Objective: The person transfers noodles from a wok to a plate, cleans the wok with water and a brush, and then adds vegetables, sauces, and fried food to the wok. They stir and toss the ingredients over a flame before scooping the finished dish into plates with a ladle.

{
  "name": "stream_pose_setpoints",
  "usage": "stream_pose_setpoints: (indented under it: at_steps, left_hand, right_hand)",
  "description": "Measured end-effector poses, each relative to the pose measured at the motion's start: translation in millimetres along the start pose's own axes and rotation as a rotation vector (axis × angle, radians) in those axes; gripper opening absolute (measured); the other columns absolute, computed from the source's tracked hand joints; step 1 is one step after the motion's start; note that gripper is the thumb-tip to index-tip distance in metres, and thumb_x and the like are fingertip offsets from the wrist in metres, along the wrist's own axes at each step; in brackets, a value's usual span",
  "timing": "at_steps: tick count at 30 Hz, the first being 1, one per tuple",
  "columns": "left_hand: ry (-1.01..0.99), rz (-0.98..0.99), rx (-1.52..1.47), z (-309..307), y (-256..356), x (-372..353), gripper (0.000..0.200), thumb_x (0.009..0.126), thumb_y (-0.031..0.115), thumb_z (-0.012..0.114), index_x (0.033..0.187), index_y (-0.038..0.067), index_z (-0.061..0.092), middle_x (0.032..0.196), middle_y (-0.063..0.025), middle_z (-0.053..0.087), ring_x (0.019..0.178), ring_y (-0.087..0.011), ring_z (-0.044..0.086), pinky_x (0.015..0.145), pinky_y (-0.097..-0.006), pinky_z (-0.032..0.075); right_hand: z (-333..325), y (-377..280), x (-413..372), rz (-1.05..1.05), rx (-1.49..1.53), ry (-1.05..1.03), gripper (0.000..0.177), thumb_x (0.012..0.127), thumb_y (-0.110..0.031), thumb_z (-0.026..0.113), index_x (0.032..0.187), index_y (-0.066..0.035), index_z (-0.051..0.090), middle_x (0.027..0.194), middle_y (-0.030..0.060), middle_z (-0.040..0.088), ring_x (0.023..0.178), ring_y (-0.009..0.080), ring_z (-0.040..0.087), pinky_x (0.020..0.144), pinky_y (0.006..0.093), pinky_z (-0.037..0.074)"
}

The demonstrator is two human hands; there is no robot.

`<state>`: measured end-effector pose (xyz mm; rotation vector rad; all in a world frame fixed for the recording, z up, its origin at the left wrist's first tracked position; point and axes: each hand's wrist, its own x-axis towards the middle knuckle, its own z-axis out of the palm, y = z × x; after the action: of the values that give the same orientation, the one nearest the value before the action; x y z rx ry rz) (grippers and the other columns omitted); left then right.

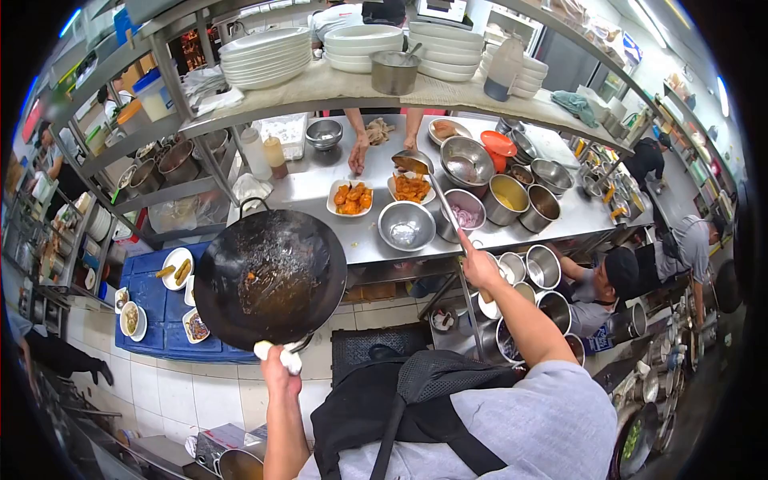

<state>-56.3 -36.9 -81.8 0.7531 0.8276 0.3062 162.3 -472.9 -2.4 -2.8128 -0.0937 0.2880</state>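
My left hand (276, 366) grips the handle of a large black wok (270, 276) through a white cloth; the wok is tilted up, nearly empty, with sauce residue inside. My right hand (478, 268) holds the long handle of a ladle (412, 163), whose bowl, filled with brown sauce, hovers over a white plate of orange fried food (412, 189) on the steel counter (320, 188). A second plate of the same food (350, 198) sits just to its left.
Steel bowls (406, 226) and pots of ingredients crowd the counter's right side. Another person's hands (358, 158) reach in from the far side. A person (600, 292) crouches at the right by low pots. Stacked white plates (266, 56) fill the shelf above; a blue crate (156, 308) with dishes sits on the floor.
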Motion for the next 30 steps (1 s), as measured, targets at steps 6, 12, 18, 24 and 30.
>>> stream_pose_setpoints:
  at_steps: [6,12,18,24,30]
  left_hand:
    - [0.078,-0.024,-0.003,19,-15,-10,0.008,0.081,0.009,0.057,0.087,0.009,0.051,0.071,-0.0023,0.057,0.056,-0.0163,0.058,0.045,-0.0303,0.046]
    - [0.26,-0.025,-0.196,39,-3,-12,0.008,0.082,0.019,0.06,0.084,0.012,0.056,0.067,-0.0026,0.06,0.052,-0.0168,0.059,0.044,-0.027,0.047]
    - [0.301,0.026,-0.405,27,5,-113,0.015,0.084,0.022,0.056,0.078,0.008,0.057,0.064,-0.0068,0.057,0.047,-0.0138,0.05,0.037,-0.022,0.038]
    - [0.57,0.301,-0.691,-2,-34,-272,0.023,0.086,0.027,0.053,0.08,0.006,0.06,0.064,-0.0066,0.055,0.05,-0.013,0.049,0.041,-0.0227,0.036]
    - [0.842,0.815,-0.999,-4,-139,-401,0.013,0.085,0.021,0.058,0.083,0.009,0.056,0.068,-0.0081,0.058,0.052,-0.0177,0.054,0.041,-0.0282,0.039]
  right_hand:
    - [8,71,26,-0.261,0.211,0.034,0.078,0.09,-0.012,0.052,0.155,-0.025,0.011,0.092,0.0313,0.065,0.075,0.0457,0.064,0.072,0.0535,0.049]
    - [-62,40,41,-0.359,0.916,-0.875,0.08,0.092,-0.01,0.054,0.157,-0.025,0.011,0.073,0.0006,0.048,0.05,0.0071,0.044,0.046,0.0234,0.042]
    - [-30,-115,88,-1.256,0.27,-1.1,0.079,0.093,-0.012,0.051,0.157,-0.023,0.006,0.074,0.0157,0.059,0.051,0.0194,0.055,0.059,0.0396,0.048]
    - [-54,-290,3,-1.832,-0.143,-1.415,0.088,0.089,-0.014,0.061,0.156,-0.025,0.005,0.082,0.0209,0.062,0.077,0.0388,0.061,0.073,0.0494,0.044]
    - [28,-347,-93,-2.294,-0.314,-0.971,0.071,0.08,-0.017,0.06,0.146,-0.02,0.034,0.071,0.017,0.064,0.067,0.0385,0.064,0.062,0.0495,0.049]
